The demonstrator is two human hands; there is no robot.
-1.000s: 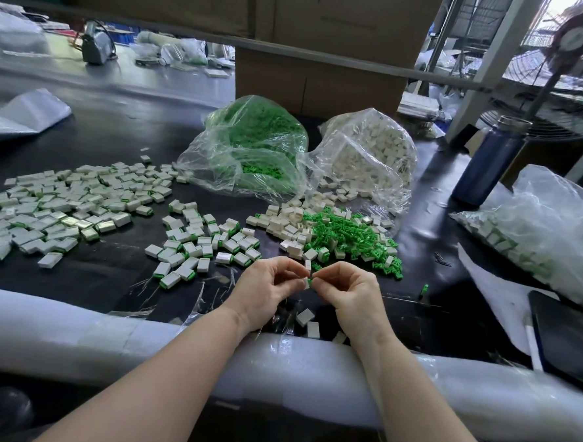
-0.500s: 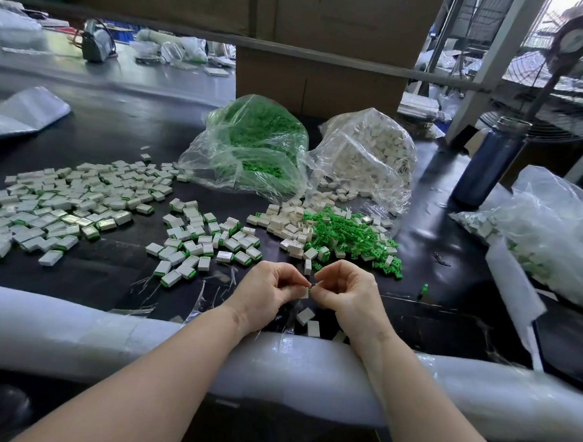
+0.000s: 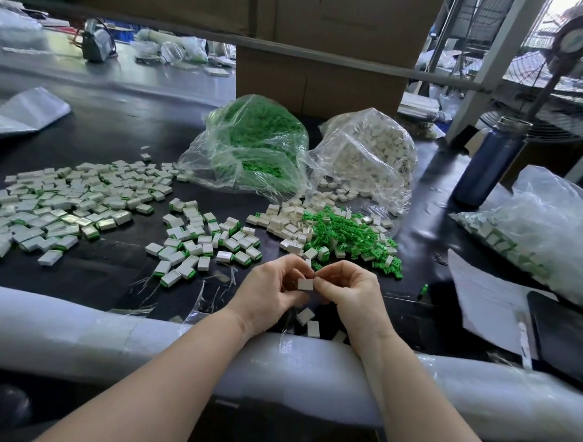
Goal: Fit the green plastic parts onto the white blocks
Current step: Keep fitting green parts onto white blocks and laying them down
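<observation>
Just past the padded table edge (image 3: 71,330), the left hand (image 3: 272,288) and right hand (image 3: 350,292) meet, both pinching one white block (image 3: 305,284) between their fingertips. Beyond them lies a heap of loose green parts (image 3: 347,234) beside bare white blocks (image 3: 283,220); finished pieces (image 3: 62,206) spread far left.

A blue bottle (image 3: 487,161) stands upright at the right of the black table (image 3: 111,134), near a fan (image 3: 565,77). Cardboard boxes (image 3: 321,51) rise behind, and white paper (image 3: 483,297) lies beside a dark tablet (image 3: 565,330).
</observation>
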